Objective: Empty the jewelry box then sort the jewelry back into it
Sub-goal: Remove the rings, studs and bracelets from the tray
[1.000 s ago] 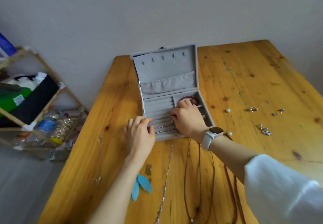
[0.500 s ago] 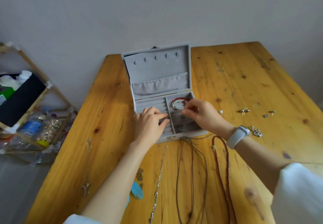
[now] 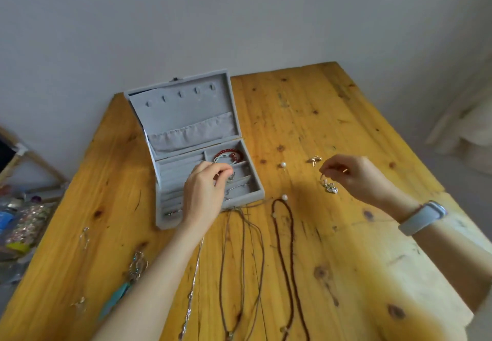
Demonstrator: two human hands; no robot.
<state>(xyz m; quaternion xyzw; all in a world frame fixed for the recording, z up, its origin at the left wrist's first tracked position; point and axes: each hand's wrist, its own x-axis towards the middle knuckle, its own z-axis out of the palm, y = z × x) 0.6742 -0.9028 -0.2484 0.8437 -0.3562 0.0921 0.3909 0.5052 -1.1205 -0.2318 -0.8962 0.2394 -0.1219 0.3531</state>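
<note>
1. A grey jewelry box [image 3: 186,138] stands open at the far left part of the wooden table [image 3: 346,260], its lid upright and leaning back toward the wall.
2. In the box's far right compartment lies a red bead bracelet [image 3: 229,154] with a pale cord piece beside it; thin silver pieces lie in the nearer right compartments, and small items sit in the ring rolls at the near left.
3. The left hand [image 3: 205,194] reaches over the box, its fingertips drawn together above the middle right compartment; they seem to pinch something small, but what it is cannot be told.
4. The right hand [image 3: 354,178] hovers over the table to the right of the box, thumb and forefinger pinching a small silver earring [image 3: 323,179] just above a silver cluster [image 3: 331,188] lying on the wood.
5. A gold earring [image 3: 315,159] lies just beyond that hand; one pearl [image 3: 283,165] sits between box and hand, another [image 3: 285,197] near the box's right corner.
6. Near the person, a brown bead necklace [image 3: 290,260], thin cord necklaces [image 3: 239,260] and a silver chain [image 3: 193,287] stretch across the table.
7. At the near left lie a turquoise feather earring [image 3: 119,295] and thin silver pieces.
8. A white watch [image 3: 423,217] sits on the right wrist.
</note>
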